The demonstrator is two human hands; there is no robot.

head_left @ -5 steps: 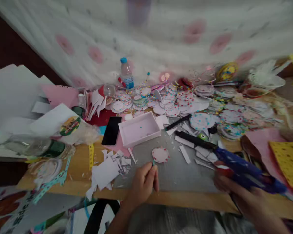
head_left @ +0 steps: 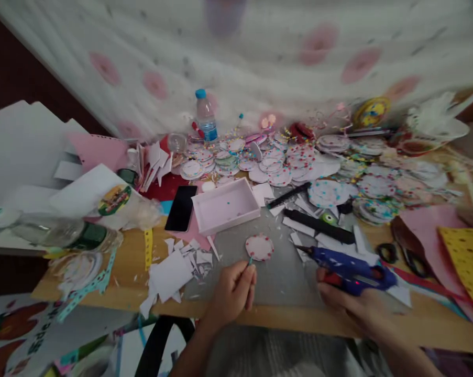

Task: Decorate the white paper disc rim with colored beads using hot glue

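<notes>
Glue gun (head_left: pixel 338 262) — smooth plastic

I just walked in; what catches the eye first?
Probably the blue, pistol-shaped glue gun in the right hand, lower right. Near the middle, the left hand pinches a thin teal piece beside a round, whitish disc edged with red dots. Behind, dotted round discs lie heaped before a white cloth with pink spots.
</notes>
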